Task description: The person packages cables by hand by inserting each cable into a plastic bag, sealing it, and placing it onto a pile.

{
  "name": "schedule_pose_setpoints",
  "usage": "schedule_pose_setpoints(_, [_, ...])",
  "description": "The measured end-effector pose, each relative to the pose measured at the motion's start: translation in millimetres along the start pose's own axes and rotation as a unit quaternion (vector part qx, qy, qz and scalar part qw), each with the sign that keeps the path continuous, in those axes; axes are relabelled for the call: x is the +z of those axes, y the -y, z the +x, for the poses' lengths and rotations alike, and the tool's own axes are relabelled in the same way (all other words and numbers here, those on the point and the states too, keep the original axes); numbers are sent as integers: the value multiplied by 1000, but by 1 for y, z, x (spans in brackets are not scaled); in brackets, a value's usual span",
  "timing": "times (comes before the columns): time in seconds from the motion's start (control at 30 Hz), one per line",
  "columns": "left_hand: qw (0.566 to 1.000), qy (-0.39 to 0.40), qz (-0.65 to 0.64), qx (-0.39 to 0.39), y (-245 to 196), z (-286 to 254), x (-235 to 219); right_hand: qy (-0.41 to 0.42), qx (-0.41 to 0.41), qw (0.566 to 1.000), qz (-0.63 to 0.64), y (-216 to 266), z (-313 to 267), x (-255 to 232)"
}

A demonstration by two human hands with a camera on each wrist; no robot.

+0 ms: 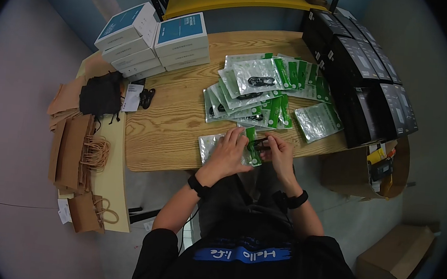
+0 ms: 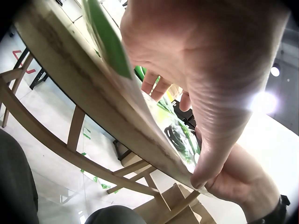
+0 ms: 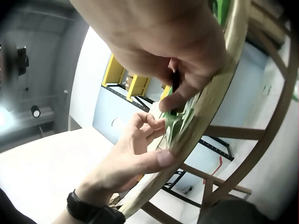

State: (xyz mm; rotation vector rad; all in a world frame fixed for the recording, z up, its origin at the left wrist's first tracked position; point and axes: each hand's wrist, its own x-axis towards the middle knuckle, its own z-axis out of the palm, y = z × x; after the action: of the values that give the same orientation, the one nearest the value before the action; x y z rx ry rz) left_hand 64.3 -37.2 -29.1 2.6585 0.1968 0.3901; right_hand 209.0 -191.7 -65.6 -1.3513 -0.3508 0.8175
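Note:
At the near edge of the wooden table [image 1: 170, 129] lies a clear packet with a green header [image 1: 208, 146]. My left hand [image 1: 238, 139] rests over it and holds it at the table's edge, thumb below, fingers on top [image 2: 154, 84]. My right hand [image 1: 273, 144] pinches a small black cable [image 1: 259, 143] at the packet's green end. In the right wrist view that black piece [image 3: 175, 79] sits between thumb and finger, just above the green header [image 3: 174, 126]. The left wrist view shows the green header [image 2: 107, 42] under the palm.
A heap of similar green and clear packets [image 1: 260, 89] covers the table's middle. White and blue boxes [image 1: 152, 38] are stacked at the back left, black boxes [image 1: 363, 83] along the right. Brown paper bags [image 1: 71, 152] and a black pouch [image 1: 100, 95] lie left; cardboard cartons [image 1: 395, 258] stand right.

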Motion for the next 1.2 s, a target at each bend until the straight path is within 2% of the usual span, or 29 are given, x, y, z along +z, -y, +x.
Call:
schedule_pose_setpoints(0.03, [1000, 6, -5, 1, 2, 0, 1, 0, 1, 1000, 0, 2, -1, 1])
schedule_pose_setpoints(0.1, [1000, 13, -11, 3, 4, -1, 4, 36, -24, 990, -136, 7, -3, 5])
schedule_pose_setpoints(0.13, [1000, 6, -17, 7, 5, -1, 5, 35, -24, 990, -136, 10, -5, 10])
schedule_pose_setpoints(0.2, [1000, -2, -22, 12, 4, -1, 5, -46, -100, 992, -62, 14, -9, 21])
schedule_pose_setpoints(0.33, [1000, -21, -10, 18, -3, -2, 2, -50, -50, 992, -102, 12, -12, 19])
schedule_pose_setpoints(0.4, [999, -30, -10, 20, -5, -2, 1, -33, -85, 983, -157, 7, -14, 20])
schedule_pose_setpoints(0.53, [997, -63, -16, 34, -4, -2, 1, -24, -121, 980, -156, 6, -22, 29])
schedule_pose_setpoints(0.6, [997, -73, -8, 32, -3, -3, 2, 1, -212, 927, -310, 12, -26, 27])
schedule_pose_setpoints(0.73, [996, -79, 2, 32, -4, -4, 2, 58, -193, 931, -303, 13, -28, 23])
schedule_pose_setpoints(0.8, [996, -80, 8, 37, -5, -3, 0, 72, -96, 910, -397, 13, -26, 19])
schedule_pose_setpoints(0.93, [993, -101, -24, 48, -2, -4, -8, 69, -120, 934, -330, 12, -34, 23])
schedule_pose_setpoints(1.0, [995, -74, -55, 41, 1, -5, -14, 90, -209, 893, -389, 20, -37, 22])
schedule_pose_setpoints(1.03, [995, -80, -55, 33, 1, -6, -18, 88, -209, 893, -389, 22, -38, 22])
schedule_pose_setpoints(1.07, [995, -79, -54, 34, 1, -6, -22, 63, -292, 885, -357, 23, -39, 23])
schedule_pose_setpoints(1.1, [990, -65, -120, -25, -1, -7, -28, 39, -373, 870, -321, 26, -40, 26])
schedule_pose_setpoints(1.13, [978, -50, -184, -85, -2, -8, -31, 40, -373, 870, -320, 29, -44, 29])
schedule_pose_setpoints(1.17, [978, -50, -184, -86, -1, -10, -31, -24, -391, 864, -316, 34, -48, 33])
schedule_pose_setpoints(1.2, [968, -37, -210, -134, -1, -13, -31, -86, -408, 854, -310, 38, -53, 37])
